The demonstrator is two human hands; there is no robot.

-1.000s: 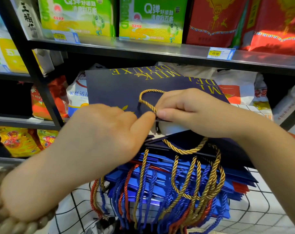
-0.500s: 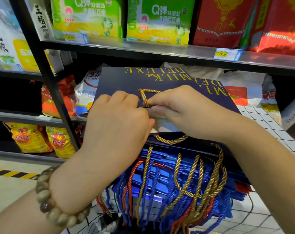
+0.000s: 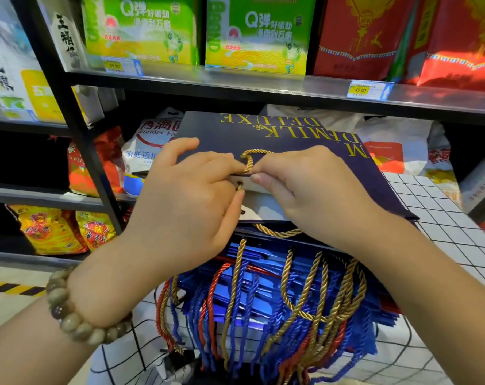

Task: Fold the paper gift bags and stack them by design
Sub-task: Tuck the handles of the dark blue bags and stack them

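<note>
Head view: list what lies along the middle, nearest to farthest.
Nearest first: hanging cord handles → stack of blue bags → left hand and right hand, both pinching the gold handle → navy bag → metal shelf edge → green boxes.

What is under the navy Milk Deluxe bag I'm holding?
A pile of flat bright blue bags, some red edges among them, with gold, blue and red rope handles hanging forward. The navy bag covers their faces, so designs and count are hidden.
</note>
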